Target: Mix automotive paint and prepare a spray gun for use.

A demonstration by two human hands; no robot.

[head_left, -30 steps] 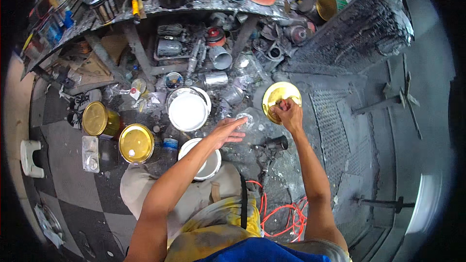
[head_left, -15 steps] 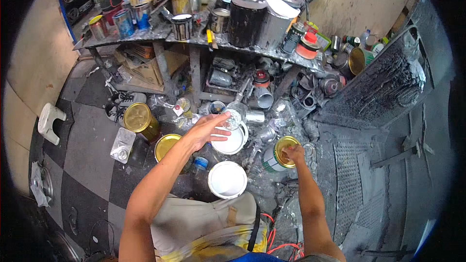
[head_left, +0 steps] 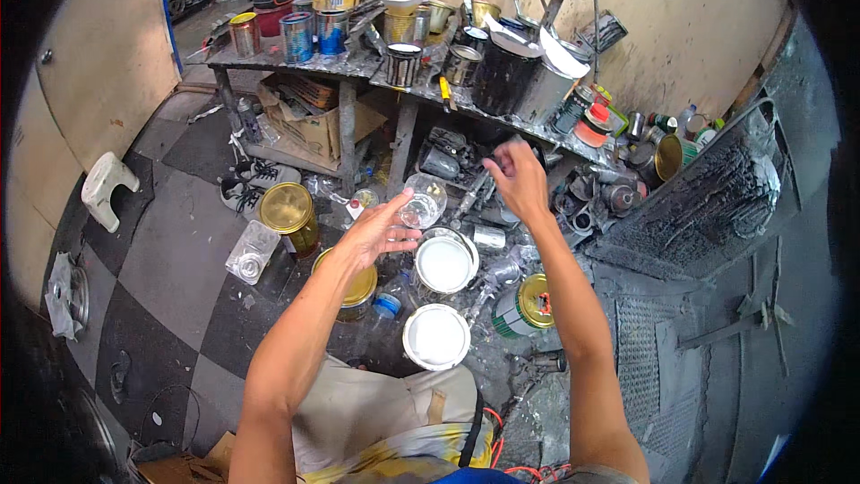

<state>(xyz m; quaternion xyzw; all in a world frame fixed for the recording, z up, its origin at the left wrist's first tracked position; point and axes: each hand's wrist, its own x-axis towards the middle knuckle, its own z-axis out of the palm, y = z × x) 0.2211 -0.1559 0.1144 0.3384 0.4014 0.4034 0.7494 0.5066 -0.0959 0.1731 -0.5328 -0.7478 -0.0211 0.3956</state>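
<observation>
My left hand (head_left: 372,231) holds a clear plastic cup (head_left: 423,203) between its thumb and spread fingers, above a tub of white paint (head_left: 444,264). My right hand (head_left: 520,177) is stretched forward in front of the low bench, its fingers curled and smeared by motion; whether it holds anything is hidden. Closer to me stands a second white tub (head_left: 436,337). At the right, below my right forearm, a green and white tin with a gold lid (head_left: 524,306) has a small red thing on top. A clear bottle with a blue cap (head_left: 387,305) is left of the tubs.
The dark bench (head_left: 358,70) carries tins, a black bucket (head_left: 507,72) and a grey bucket (head_left: 548,88). Gold-lidded tins (head_left: 288,208) and a clear jug (head_left: 253,253) stand on the left floor. Leaning at the right is a crusted dark panel (head_left: 699,184). A white stool (head_left: 109,190) stands far left.
My right hand has left the tin's lid and moved forward and left toward the bench. My left hand still holds the cup, tilted differently. The whole view has shifted slightly.
</observation>
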